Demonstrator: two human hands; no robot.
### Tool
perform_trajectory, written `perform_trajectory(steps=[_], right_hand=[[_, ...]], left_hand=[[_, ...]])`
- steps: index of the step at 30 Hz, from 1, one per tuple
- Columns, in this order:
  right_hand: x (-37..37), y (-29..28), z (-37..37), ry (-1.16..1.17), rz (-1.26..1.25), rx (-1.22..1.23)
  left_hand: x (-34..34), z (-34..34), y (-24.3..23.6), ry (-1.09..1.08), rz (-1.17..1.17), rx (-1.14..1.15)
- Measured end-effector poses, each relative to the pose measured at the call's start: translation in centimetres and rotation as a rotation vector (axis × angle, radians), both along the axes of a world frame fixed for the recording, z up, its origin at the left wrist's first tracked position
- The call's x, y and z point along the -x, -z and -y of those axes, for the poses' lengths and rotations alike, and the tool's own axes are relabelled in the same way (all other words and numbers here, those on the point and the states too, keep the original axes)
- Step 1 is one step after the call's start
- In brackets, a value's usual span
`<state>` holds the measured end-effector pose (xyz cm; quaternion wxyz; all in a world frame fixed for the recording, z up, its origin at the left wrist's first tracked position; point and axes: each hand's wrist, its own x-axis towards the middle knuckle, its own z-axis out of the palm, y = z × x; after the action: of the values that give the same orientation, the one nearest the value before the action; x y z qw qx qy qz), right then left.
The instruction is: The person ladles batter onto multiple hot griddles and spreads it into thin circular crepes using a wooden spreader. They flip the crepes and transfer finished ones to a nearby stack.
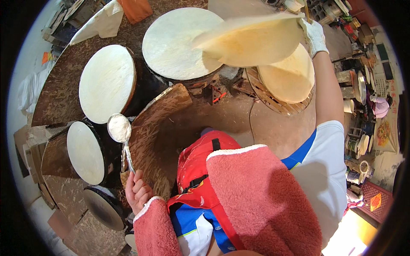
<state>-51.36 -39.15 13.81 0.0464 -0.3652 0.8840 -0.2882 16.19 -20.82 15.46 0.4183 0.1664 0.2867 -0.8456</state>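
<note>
My left hand (137,192), bare, is closed around the handle of a metal ladle (128,157). White batter (118,127) fills the ladle's bowl, close to the edge of a round griddle coated in white. Out at the far right, my right hand (314,36) wears a white knit glove and pinches the edge of a large thin pancake (256,42). That pancake hangs in the air, blurred, partly over the far griddle's pale sheet (181,40) and partly over a flat pancake pile (288,81). A thin stick (306,10) rises beside the gloved fingers.
A round slatted wooden rack (282,106) carries the pile. Along the left curve sit more white-coated griddles (106,83) (85,152) and a greyish one (103,208). A curved brown board (156,113) stands between me and them. A white cloth (99,23) lies at the far left.
</note>
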Motion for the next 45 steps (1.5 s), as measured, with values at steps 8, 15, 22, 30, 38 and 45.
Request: perform_trajectory(steps=[8, 15, 22, 30, 38, 45], right_hand=[[8.3, 8.1, -7.7, 0.344, 0.068, -0.063], [13.1, 23.8, -23.3, 0.723, 0.339, 0.100], [5.1, 22.6, -25.1, 0.771, 0.573, 0.415], [1.0, 20.5, -25.5, 0.782, 0.432, 0.269], [-4.5, 17.7, -18.5, 0.137, -0.081, -0.051], [-35.2, 16.8, -8.5, -1.307, 0.365, -0.183]], left_hand=[[0.5, -0.8, -0.4, -0.002, 0.062, 0.045], [2.2, -1.1, -1.5, 0.011, 0.059, 0.050], [3.4, -1.4, -1.9, 0.008, 0.123, 0.036], [4.8, -3.0, -1.4, -0.043, 0.078, 0.044], [1.9, -8.1, 2.4, -0.268, -0.065, 0.073], [2.6, -19.9, 6.8, -0.488, 0.350, 0.118]])
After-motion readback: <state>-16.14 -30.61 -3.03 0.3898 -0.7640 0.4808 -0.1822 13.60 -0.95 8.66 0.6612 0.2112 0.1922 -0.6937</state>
